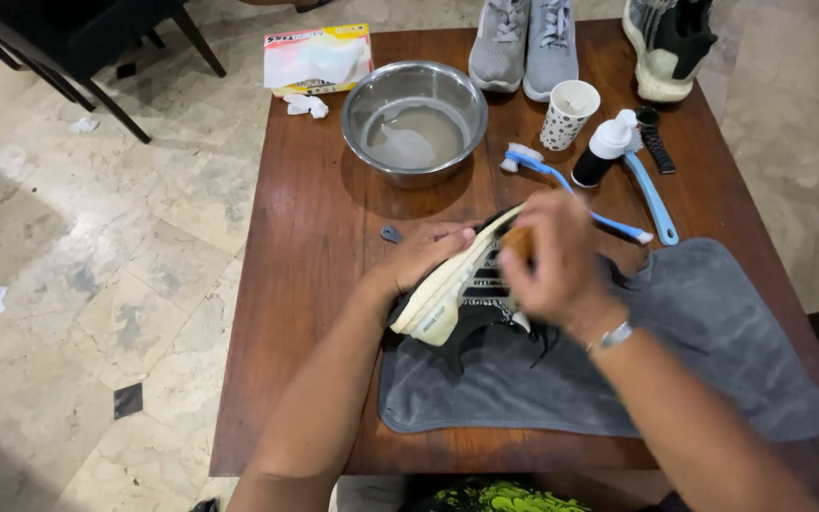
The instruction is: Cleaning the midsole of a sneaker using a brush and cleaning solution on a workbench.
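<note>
My left hand [426, 254] grips a black sneaker with a cream sole [447, 289], tilted on its side over a grey towel [703, 351]. Pressed against the shoe's side, my right hand [554, 261] is closed on a small wooden-handled brush [518, 242]; most of the brush is hidden by my fingers. A silver band sits on my right wrist.
On the brown wooden table [305, 284] stand a steel bowl of cloudy water [414, 121], a dotted paper cup [568, 114], a black bottle with white pump [604, 150], two blue brushes [561, 185], a grey pair of sneakers [523, 43], another shoe [667, 43], and a wipes pack [318, 57]. Black chairs stand far left.
</note>
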